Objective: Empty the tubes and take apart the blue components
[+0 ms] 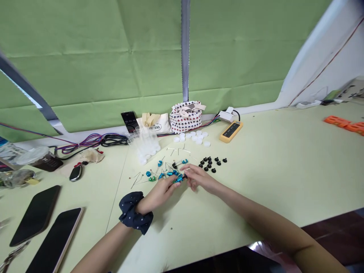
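Note:
My left hand (159, 193), with a dark dotted scrunchie (134, 212) on its wrist, and my right hand (199, 179) meet over the pale green table. Between their fingertips is a small blue cylindrical electronic part with a black end (179, 178). Scattered just beyond them lie several blue and green components with thin wire leads (167, 171). Small black knob-like pieces (209, 163) sit to the right of those, close beyond my right fingers. Several white plastic caps (191, 137) and clear plastic tubes (145, 143) lie farther back.
Two dark smartphones (35, 216) (55, 240) lie at the left. Along the back are coiled cables (91, 142), a timer-displaying phone (130, 121), a patterned basket (186, 117), and a yellow meter (231, 131). Orange plastic pieces (344, 125) lie at the right.

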Motion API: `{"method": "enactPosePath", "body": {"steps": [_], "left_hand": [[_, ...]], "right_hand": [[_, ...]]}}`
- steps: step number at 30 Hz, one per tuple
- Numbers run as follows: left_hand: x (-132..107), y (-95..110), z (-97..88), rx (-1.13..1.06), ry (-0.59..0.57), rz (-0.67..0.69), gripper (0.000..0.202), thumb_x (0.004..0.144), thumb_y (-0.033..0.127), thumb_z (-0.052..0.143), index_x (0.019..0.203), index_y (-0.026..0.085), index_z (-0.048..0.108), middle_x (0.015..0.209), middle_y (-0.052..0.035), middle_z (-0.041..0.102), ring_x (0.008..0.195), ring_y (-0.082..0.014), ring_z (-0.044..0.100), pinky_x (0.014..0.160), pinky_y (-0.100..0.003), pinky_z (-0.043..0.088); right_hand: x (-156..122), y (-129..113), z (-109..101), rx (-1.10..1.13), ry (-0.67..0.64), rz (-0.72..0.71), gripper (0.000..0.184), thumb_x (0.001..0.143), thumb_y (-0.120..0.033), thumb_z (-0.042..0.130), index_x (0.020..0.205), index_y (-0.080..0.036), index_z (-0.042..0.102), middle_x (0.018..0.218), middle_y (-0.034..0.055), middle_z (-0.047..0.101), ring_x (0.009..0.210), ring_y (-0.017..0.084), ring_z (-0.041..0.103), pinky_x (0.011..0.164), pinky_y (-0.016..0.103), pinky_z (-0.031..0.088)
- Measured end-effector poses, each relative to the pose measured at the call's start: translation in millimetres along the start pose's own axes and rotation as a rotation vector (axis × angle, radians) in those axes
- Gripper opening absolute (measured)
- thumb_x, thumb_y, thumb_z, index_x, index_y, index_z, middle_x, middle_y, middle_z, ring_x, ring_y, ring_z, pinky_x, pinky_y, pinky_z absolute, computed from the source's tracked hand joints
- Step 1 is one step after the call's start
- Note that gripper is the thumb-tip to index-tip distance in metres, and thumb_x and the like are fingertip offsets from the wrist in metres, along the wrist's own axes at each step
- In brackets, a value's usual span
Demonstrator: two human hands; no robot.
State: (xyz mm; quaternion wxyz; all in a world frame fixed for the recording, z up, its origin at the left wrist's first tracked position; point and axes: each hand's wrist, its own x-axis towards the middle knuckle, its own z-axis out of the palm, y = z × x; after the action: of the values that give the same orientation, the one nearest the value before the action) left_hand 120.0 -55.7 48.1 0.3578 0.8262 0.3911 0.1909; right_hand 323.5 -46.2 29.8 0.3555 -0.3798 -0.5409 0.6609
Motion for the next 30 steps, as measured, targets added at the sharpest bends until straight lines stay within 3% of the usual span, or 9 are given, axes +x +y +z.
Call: {"method": "enactPosePath", "body": {"steps": [3, 7, 11, 14, 16, 20, 24, 28, 30], "left_hand": [[-0.1, 0.7, -0.7, 0.003, -0.009, -0.004, 0.033, 0.094, 0.04, 0.035, 0.095, 0.015, 0.057, 0.058, 0.0051, 0.037, 0.052, -0.0112, 0.036, 0.052, -0.023, 0.029], [0.0, 0.8, -0.6, 0.005, 0.004, -0.002, 0.032, 0.094, 0.039, 0.035, 0.095, 0.016, 0.057, 0.058, 0.0051, 0.036, 0.053, -0.011, 0.036, 0.052, -0.023, 0.029], [-0.2, -1.2, 0.5, 0.016, -0.009, 0.004, 0.031, 0.094, 0.038, 0.035, 0.094, 0.016, 0.056, 0.059, 0.0051, 0.035, 0.053, -0.0107, 0.034, 0.051, -0.022, 0.028], [-0.5, -2.6, 0.4, 0.026, 0.0, 0.009, 0.03, 0.094, 0.039, 0.036, 0.09, 0.016, 0.055, 0.06, 0.0044, 0.037, 0.054, -0.0111, 0.036, 0.052, -0.023, 0.029], [-0.6, -2.9, 0.3, 0.028, -0.003, 0.012, 0.029, 0.094, 0.039, 0.036, 0.088, 0.016, 0.053, 0.061, 0.0042, 0.038, 0.054, -0.0111, 0.037, 0.052, -0.023, 0.029], [-0.8, -2.3, 0.6, 0.033, -0.037, 0.012, 0.029, 0.094, 0.038, 0.035, 0.088, 0.016, 0.053, 0.06, 0.0047, 0.035, 0.054, -0.0103, 0.034, 0.052, -0.022, 0.028], [-0.6, -0.6, 0.8, 0.031, -0.027, 0.017, 0.03, 0.094, 0.039, 0.035, 0.087, 0.016, 0.053, 0.061, 0.004, 0.037, 0.054, -0.0107, 0.036, 0.052, -0.023, 0.028], [-0.2, 1.2, 1.6, 0.008, -0.016, 0.016, 0.032, 0.094, 0.041, 0.034, 0.091, 0.017, 0.055, 0.059, 0.0039, 0.04, 0.053, -0.0116, 0.037, 0.052, -0.023, 0.029], [0.2, 1.6, 1.5, 0.005, -0.017, 0.005, 0.032, 0.094, 0.041, 0.035, 0.09, 0.017, 0.055, 0.058, 0.0042, 0.04, 0.052, -0.0117, 0.037, 0.052, -0.024, 0.029]], "right_hand": [[-0.3, 0.1, 0.3, -0.027, -0.025, -0.004, 0.036, 0.079, -0.049, 0.06, 0.089, -0.015, 0.059, 0.068, 0.0003, 0.057, 0.046, 0.006, 0.046, 0.04, 0.019, 0.039], [-0.1, 1.8, -0.1, 0.057, 0.004, -0.066, 0.047, 0.073, -0.041, 0.068, 0.113, -0.023, 0.053, 0.092, 0.0028, 0.059, 0.065, 0.01, 0.057, 0.051, 0.023, 0.049], [0.8, 5.9, -0.6, -0.006, -0.007, 0.052, 0.036, 0.083, -0.05, 0.053, 0.091, -0.015, 0.06, 0.06, -0.0022, 0.051, 0.04, 0.005, 0.04, 0.036, 0.018, 0.036], [-0.2, 4.8, 0.2, 0.018, 0.03, -0.08, 0.037, 0.072, -0.039, 0.069, 0.102, -0.02, 0.057, 0.079, 0.0008, 0.058, 0.058, 0.009, 0.053, 0.047, 0.02, 0.047], [-1.0, 3.1, 0.8, 0.058, 0.027, -0.071, 0.043, 0.073, -0.039, 0.068, 0.111, -0.024, 0.053, 0.088, 0.0018, 0.059, 0.064, 0.011, 0.056, 0.049, 0.022, 0.049], [-2.4, 1.5, 0.5, -0.027, -0.018, 0.029, 0.033, 0.083, -0.048, 0.054, 0.086, -0.015, 0.058, 0.062, -0.0009, 0.054, 0.041, 0.005, 0.043, 0.036, 0.018, 0.036], [-4.5, -0.1, 2.2, 0.035, 0.031, -0.109, 0.036, 0.07, -0.034, 0.071, 0.101, -0.021, 0.058, 0.093, 0.0023, 0.058, 0.066, 0.009, 0.053, 0.052, 0.02, 0.048], [-0.7, 5.2, 8.6, 0.118, 0.116, 0.11, 0.028, 0.075, -0.042, 0.063, 0.086, -0.015, 0.062, 0.067, -0.0001, 0.053, 0.048, 0.005, 0.039, 0.038, 0.017, 0.034], [3.1, 6.4, 6.5, 0.115, 0.18, 0.146, 0.024, 0.072, -0.036, 0.066, 0.075, -0.013, 0.061, 0.063, 0.0008, 0.055, 0.045, 0.004, 0.037, 0.038, 0.018, 0.032]]}}
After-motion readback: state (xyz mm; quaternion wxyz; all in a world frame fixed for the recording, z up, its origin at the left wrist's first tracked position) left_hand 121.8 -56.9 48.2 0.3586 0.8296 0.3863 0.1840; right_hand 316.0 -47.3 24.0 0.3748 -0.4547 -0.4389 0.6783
